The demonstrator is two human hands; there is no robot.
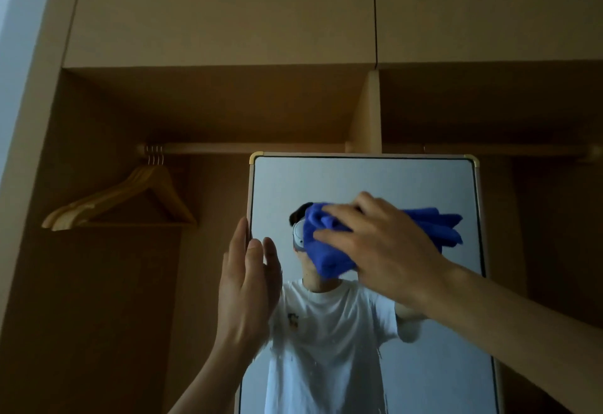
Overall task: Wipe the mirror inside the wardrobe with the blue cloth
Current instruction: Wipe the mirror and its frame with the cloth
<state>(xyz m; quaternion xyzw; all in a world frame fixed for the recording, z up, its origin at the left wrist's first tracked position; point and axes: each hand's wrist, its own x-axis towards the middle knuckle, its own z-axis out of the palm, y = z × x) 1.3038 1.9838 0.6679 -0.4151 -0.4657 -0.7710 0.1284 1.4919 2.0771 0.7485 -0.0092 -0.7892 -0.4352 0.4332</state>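
Observation:
A tall mirror point(359, 178) with a thin pale frame and brass corners stands inside the open wooden wardrobe. My right hand point(388, 247) presses a bunched blue cloth point(321, 244) flat against the upper half of the glass. The cloth's far end shows past my hand, doubled by its reflection. My left hand point(243, 283) holds the mirror's left edge, fingers wrapped onto the frame with the thumb side behind. The glass reflects a person in a white T-shirt with the cloth covering the head.
Several wooden hangers point(124, 198) hang from the rail point(254, 148) at the upper left. A vertical divider panel point(368, 113) rises just behind the mirror's top. Closed upper cabinet doors point(228, 9) run overhead. The wardrobe's left side wall point(42, 87) borders the compartment.

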